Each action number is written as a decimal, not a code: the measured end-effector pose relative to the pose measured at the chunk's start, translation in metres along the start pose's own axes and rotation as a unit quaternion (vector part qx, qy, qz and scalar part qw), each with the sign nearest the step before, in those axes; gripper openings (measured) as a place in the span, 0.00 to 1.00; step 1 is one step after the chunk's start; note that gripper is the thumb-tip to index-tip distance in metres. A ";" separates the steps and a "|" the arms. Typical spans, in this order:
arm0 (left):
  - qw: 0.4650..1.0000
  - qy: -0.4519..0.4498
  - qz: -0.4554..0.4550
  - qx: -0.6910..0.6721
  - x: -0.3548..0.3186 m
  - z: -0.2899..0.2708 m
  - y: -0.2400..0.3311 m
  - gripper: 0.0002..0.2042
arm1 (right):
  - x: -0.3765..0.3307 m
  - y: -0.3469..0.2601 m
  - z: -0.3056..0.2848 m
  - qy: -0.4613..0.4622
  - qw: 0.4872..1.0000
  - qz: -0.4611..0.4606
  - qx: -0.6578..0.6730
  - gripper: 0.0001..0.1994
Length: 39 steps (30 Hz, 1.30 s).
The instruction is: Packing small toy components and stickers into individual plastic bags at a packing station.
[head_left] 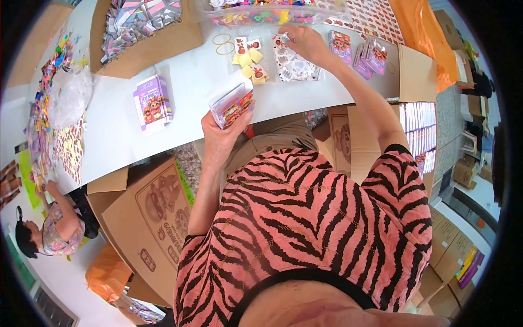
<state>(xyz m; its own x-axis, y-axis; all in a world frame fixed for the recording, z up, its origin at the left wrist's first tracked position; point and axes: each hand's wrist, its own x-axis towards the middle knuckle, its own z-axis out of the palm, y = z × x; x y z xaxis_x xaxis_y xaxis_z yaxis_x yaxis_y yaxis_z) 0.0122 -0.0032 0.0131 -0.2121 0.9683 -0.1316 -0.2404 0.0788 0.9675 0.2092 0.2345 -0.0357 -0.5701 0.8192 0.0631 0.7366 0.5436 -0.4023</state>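
An open purple box (235, 110), above the near edge of the worktop (117, 114), is grasped by the left fingers (208, 121). The right fingers (292, 32) bend over small printed packets (299, 70); whether they grip one cannot be told. Yellow pieces (255, 55) lie between; a clear tub (260, 19) stands just beyond, a cardboard box (155, 48) farther left.

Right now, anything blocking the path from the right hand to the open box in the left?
Nothing tall visible between right hand and open box in left hand. Yellow pieces and small printed cards lie low on the table; the box's white flap juts from its far side.
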 end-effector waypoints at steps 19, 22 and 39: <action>0.999 0.005 -0.048 0.000 0.001 0.005 0.000 0.18 | -0.024 -0.078 -0.086 0.052 0.972 -0.112 0.199 0.05; 0.999 -0.004 -0.041 -0.009 0.004 0.007 -0.005 0.17 | -0.041 -0.124 -0.105 0.005 0.949 -0.179 0.258 0.05; 0.999 -0.014 -0.033 -0.006 0.000 0.004 -0.002 0.14 | -0.051 -0.156 -0.079 0.000 0.933 -0.314 0.175 0.08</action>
<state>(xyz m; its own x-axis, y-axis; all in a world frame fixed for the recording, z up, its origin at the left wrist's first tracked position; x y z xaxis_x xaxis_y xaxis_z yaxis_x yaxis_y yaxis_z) 0.0168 -0.0026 0.0123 -0.1679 0.9674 -0.1895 -0.2641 0.1411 0.9541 0.1522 0.1218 0.0959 -0.8493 0.3595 0.3866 0.0941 0.8237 -0.5592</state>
